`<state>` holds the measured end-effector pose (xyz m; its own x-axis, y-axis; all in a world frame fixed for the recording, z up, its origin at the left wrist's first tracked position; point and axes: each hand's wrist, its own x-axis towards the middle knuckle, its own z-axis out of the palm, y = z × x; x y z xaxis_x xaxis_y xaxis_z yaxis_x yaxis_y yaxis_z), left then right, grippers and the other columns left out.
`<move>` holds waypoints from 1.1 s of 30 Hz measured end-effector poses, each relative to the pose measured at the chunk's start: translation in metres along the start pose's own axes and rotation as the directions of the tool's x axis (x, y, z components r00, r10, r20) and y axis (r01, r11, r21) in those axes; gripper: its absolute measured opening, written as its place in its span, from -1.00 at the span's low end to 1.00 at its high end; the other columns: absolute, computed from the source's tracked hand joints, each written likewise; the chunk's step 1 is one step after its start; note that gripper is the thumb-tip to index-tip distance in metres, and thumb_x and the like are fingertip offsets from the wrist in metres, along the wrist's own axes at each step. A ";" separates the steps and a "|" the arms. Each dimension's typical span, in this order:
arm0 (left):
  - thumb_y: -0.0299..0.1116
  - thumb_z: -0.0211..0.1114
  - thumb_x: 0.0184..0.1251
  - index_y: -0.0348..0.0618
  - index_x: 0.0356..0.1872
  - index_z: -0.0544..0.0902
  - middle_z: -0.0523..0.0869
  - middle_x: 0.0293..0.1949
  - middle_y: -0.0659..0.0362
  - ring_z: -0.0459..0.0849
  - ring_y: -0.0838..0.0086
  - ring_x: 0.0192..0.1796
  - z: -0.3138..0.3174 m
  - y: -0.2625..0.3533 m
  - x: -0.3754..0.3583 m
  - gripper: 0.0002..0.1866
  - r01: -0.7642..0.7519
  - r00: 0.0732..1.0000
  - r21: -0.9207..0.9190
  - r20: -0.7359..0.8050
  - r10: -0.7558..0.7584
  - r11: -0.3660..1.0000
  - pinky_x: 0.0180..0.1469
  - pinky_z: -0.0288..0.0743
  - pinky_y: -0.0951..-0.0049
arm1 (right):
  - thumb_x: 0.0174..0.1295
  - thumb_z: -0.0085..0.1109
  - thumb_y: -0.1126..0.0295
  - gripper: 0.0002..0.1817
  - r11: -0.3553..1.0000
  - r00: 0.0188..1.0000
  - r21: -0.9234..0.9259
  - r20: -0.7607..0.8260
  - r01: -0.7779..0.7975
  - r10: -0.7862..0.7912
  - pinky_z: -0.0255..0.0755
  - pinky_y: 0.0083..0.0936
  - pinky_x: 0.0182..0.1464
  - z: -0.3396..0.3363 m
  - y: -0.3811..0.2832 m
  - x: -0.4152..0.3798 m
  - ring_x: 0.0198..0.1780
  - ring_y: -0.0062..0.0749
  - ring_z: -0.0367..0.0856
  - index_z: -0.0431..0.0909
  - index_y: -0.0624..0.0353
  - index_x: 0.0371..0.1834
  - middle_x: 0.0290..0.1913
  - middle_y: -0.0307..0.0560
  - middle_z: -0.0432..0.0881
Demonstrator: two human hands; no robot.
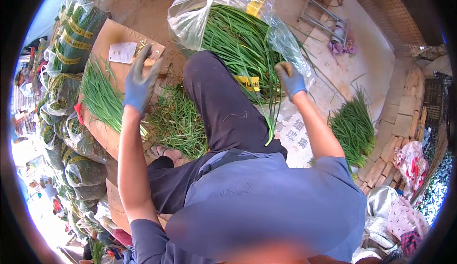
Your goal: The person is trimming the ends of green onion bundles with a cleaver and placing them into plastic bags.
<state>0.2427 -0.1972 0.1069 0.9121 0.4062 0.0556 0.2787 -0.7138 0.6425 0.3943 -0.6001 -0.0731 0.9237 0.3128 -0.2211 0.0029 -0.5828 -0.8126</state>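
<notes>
Two gloved hands are up over the person's raised knee (216,97), which serves as the middle of the scene. The left hand (139,80), in a blue-grey glove, hangs to the left of the knee with its fingers spread wide and nothing in them, above one wooden board (107,40). On that board lie one loose bunch of green chives (102,97) and one small white paper slip (122,52). The right hand (289,79), in a blue glove, is to the right of the knee, closed around a few long chive stalks (272,116) that trail down from it beside the leg. Behind the knee stands one clear plastic bag (195,14), open at the mouth, packed with chives and marked with two yellow labels. A heap of chive trimmings (178,121) lies on the ground just left of the knee, under the left forearm. One further pile of chives (354,128) lies on the ground well to the right of the knee. Far left of the knee, past the board, a row of several bagged, yellow-taped chive bundles (76,38) is stacked; their exact number is unclear.
</notes>
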 end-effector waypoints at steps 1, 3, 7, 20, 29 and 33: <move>-0.09 0.31 0.39 -0.20 0.42 0.40 0.53 0.33 -0.11 0.48 0.16 0.39 0.018 0.010 0.019 -0.34 -0.026 1.000 0.070 -0.006 0.027 0.997 0.41 0.30 0.28 | 0.31 0.26 -0.02 -0.43 0.993 0.999 -0.114 0.002 0.040 -0.040 0.42 -0.29 0.23 0.003 -0.005 -0.013 0.11 0.01 0.60 0.52 0.25 0.13 0.02 0.15 0.65; -0.07 0.31 0.39 -0.16 0.46 0.36 0.47 0.38 -0.12 0.42 0.15 0.44 0.046 0.024 0.050 -0.30 -0.028 1.000 0.129 0.016 0.026 0.991 0.43 0.27 0.25 | 0.24 0.28 -0.12 -0.27 0.935 0.994 -0.336 0.028 0.112 -0.109 0.34 -0.28 0.33 0.010 -0.019 -0.049 0.25 0.10 0.50 0.43 0.25 0.27 0.17 0.28 0.57; 0.03 0.34 0.34 -0.14 0.48 0.31 0.41 0.41 -0.16 0.36 0.07 0.47 0.082 0.042 0.075 -0.21 -0.139 0.990 0.053 0.044 0.137 0.989 0.46 0.24 0.23 | 0.19 0.28 -0.24 -0.04 0.978 0.961 -0.153 -0.259 -0.143 0.100 0.23 -0.31 0.41 0.001 0.016 -0.133 0.38 0.02 0.37 0.28 0.30 0.43 0.34 0.29 0.44; 0.20 0.35 0.20 -0.19 0.39 0.42 0.66 0.12 -0.13 0.63 0.09 0.14 0.151 0.028 0.176 -0.14 -0.071 0.955 0.304 0.295 -0.023 0.950 0.27 0.44 0.19 | 0.45 0.14 0.28 -0.69 0.738 0.948 0.603 0.267 -0.304 0.172 0.45 -0.63 -0.27 -0.051 -0.073 -0.080 -0.33 -0.67 0.53 0.56 0.18 0.15 -0.32 -0.27 0.61; -0.20 0.30 0.40 -0.20 -0.10 0.66 0.48 -0.51 0.30 0.52 0.57 -0.48 0.007 -0.021 0.168 -0.73 0.201 0.976 -0.440 0.010 -0.219 0.875 -0.39 0.50 0.48 | 0.36 0.20 0.04 -0.40 0.932 0.985 -0.325 0.109 0.161 -0.132 0.51 -0.22 0.03 -0.018 -0.066 0.039 -0.01 -0.05 0.66 0.38 0.00 0.40 -0.03 0.13 0.67; -0.19 0.30 0.40 -0.19 -0.08 0.66 0.62 -0.35 0.22 0.61 0.51 -0.37 -0.019 -0.038 0.151 -0.72 0.299 0.953 -0.429 0.096 -0.286 0.852 -0.34 0.53 0.46 | 0.07 0.43 -0.07 0.04 0.587 0.927 -0.738 0.138 0.331 -0.349 0.18 0.04 0.42 0.037 0.010 -0.001 0.45 0.16 0.29 0.09 -0.07 0.59 0.40 0.18 0.40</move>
<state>0.3646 -0.0980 0.1058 0.8188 0.5366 -0.2043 0.3812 -0.2418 0.8923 0.3791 -0.5788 -0.1008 0.8023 0.5970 0.0045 0.5906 -0.7925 -0.1523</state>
